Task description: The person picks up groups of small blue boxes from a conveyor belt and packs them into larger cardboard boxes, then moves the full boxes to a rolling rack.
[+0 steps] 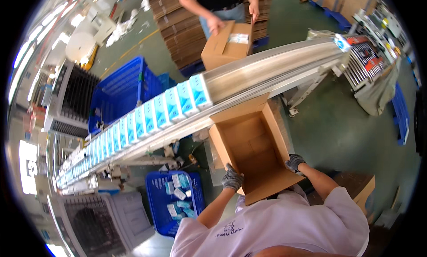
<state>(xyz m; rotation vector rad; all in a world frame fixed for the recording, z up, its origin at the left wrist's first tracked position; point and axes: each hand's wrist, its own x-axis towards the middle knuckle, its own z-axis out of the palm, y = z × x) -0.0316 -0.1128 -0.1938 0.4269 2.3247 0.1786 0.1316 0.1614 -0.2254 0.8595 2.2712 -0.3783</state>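
An open cardboard box [276,134] stands in front of me with its flaps spread and nothing visible inside. My left hand [232,179], in a grey glove, grips the box's near left edge, thumb up on the side. The near right corner is gripped by my right hand [295,162], gloved the same way. Just beyond the box runs a conveyor [262,63]. Along its left stretch stands a tight row of small blue-and-white cartons [162,111].
A blue crate [153,208] with several loose cartons sits at my left. Across the conveyor, a person handles another cardboard box [222,50] before stacked flattened cardboard [169,28]. Another blue crate [140,77] is beyond the belt. A brown box [364,190] is at my right.
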